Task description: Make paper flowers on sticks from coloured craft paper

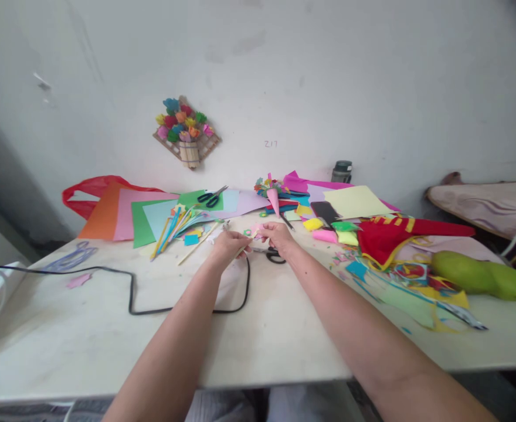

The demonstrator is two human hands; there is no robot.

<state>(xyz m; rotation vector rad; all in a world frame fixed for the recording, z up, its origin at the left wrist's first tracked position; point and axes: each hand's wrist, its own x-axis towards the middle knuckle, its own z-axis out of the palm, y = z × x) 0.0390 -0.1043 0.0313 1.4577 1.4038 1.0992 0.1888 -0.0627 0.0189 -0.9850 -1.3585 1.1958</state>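
Note:
Both my hands meet over the middle of the table [258, 328]. A small pink paper piece [257, 229] with a bit of green shows between them. My right hand [276, 234] pinches this pink piece at its right side. My left hand [230, 245] has its fingers closed at the lower left of the piece, on something thin and pale that I cannot make out. Black-handled scissors [276, 255] lie partly behind my right hand. A black cable [130, 290] runs across the table and passes beneath my left forearm.
Coloured paper sheets [146, 220], paper strips [174, 225] and other scissors [213, 197] lie at the back left. A pink paper cone [272, 202], a phone [325, 212], clay packets [325, 235], paper scraps [405, 296] and a green object [482, 278] are toward the right.

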